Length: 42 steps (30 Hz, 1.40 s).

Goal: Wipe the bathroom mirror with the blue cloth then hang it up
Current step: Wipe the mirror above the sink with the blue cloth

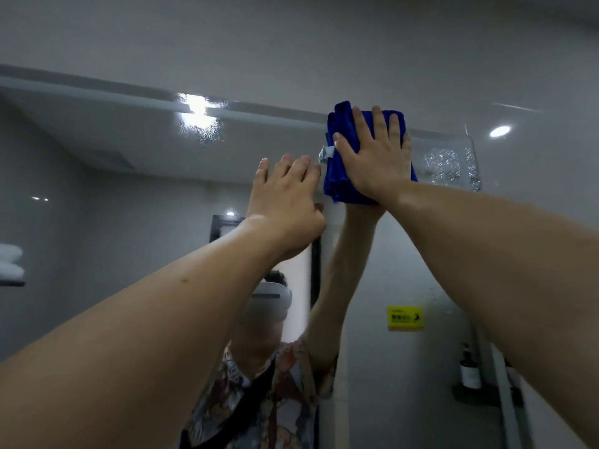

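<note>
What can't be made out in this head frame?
- Contact patch of cloth on mirror: covered by right hand.
- Left hand palm: only its back shows, so contact with the glass is unclear.
- Yellow sign text: too small.
- Bottle label: too small, dim.
- Anywhere to hang the cloth: not in view.
- Mirror's lower edge: cut off by the frame.

The folded cloth [337, 163] is lying flat against the mirror [129, 176], right at its top edge, and the right hand [372, 157] is pressing on it with straight fingers. The left hand [285, 202] is hovering just left of the cloth, slightly lower. Droplets [450, 165] are clinging to the glass right of the cloth. A warning sign [405, 318] is showing lower right, a pump bottle [470, 371] sitting below it.
</note>
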Motion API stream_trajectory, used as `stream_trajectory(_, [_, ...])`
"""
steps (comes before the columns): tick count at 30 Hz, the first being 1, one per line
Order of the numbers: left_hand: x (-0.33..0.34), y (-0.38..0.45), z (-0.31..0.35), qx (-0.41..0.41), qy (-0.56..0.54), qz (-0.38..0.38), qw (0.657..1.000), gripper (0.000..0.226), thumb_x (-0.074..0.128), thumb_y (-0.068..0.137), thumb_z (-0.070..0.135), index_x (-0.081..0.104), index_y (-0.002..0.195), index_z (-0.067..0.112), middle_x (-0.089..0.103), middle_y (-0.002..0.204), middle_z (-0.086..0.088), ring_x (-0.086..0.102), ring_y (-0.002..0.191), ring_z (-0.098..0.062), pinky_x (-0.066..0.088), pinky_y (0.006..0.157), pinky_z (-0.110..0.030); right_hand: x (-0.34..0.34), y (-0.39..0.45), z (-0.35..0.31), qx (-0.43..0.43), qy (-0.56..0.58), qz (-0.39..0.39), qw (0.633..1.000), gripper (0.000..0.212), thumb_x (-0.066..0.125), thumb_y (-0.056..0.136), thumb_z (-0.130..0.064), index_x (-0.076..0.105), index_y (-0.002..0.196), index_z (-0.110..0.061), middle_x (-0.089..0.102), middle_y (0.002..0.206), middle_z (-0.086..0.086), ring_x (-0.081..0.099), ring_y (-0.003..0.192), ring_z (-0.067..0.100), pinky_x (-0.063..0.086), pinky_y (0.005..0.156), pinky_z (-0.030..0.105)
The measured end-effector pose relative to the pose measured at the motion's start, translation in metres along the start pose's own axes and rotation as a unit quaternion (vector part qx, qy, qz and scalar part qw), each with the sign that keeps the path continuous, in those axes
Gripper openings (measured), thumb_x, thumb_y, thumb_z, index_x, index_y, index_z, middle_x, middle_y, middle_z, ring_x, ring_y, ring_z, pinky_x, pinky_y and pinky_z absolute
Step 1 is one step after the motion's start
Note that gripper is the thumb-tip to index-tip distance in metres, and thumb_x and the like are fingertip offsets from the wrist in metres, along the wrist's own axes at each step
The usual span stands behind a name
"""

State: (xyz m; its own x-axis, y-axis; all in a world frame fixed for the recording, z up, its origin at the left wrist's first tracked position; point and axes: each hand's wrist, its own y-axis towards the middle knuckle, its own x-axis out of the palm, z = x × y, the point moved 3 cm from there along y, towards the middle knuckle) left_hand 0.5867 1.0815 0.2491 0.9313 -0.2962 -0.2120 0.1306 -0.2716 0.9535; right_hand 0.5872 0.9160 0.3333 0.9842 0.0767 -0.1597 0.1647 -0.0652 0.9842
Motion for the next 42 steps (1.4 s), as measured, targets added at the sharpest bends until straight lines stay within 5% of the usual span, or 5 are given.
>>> stream_trajectory(7, [0.001, -0.001, 0.0, 0.001, 0.011, 0.0, 1.0, 0.069, 0.042, 0.097, 0.047, 0.02, 0.159, 0.023, 0.02, 0.167, -0.002, 0.011, 0.155, -0.028, 0.008, 0.125, -0.054, -0.001, -0.002, 0.006, -0.007, 0.003, -0.001, 1.0, 0.072, 0.018, 0.102, -0.068, 0.0, 0.163, -0.036, -0.005, 0.173, -0.001, -0.009, 0.158, 0.028, -0.005, 0.126, 0.052])
stream_trajectory(15, [-0.019, 0.011, 0.024, -0.026, 0.064, -0.002, 0.998, 0.045, 0.044, 0.096, 0.052, 0.053, 0.126, 0.02, 0.055, 0.132, -0.004, 0.048, 0.124, -0.026, 0.038, 0.108, -0.048, -0.003, -0.008, 0.028, -0.026, 0.016, -0.016, 0.999, 0.073, 0.016, 0.102, -0.069, -0.003, 0.164, -0.035, -0.01, 0.172, -0.001, -0.013, 0.158, 0.028, -0.007, 0.127, 0.053])
stream_trajectory(30, [-0.002, 0.031, 0.113, 0.042, 0.123, 0.05, 0.99, 0.047, 0.043, 0.096, 0.045, 0.056, 0.13, 0.016, 0.06, 0.132, -0.006, 0.051, 0.124, -0.027, 0.038, 0.107, -0.046, -0.01, 0.0, 0.102, -0.029, 0.027, -0.007, 0.999, 0.073, 0.014, 0.1, -0.071, -0.002, 0.163, -0.038, -0.009, 0.173, -0.001, -0.013, 0.158, 0.028, -0.008, 0.125, 0.057])
stream_trajectory(42, [0.013, 0.028, 0.117, -0.028, 0.08, 0.074, 0.994, 0.041, 0.044, 0.098, 0.039, 0.058, 0.129, 0.016, 0.056, 0.14, -0.009, 0.047, 0.13, -0.029, 0.034, 0.109, -0.048, -0.004, -0.03, 0.117, -0.003, 0.023, 0.013, 1.0, 0.075, 0.013, 0.099, -0.072, -0.001, 0.163, -0.035, -0.008, 0.173, 0.002, -0.013, 0.158, 0.03, -0.007, 0.125, 0.058])
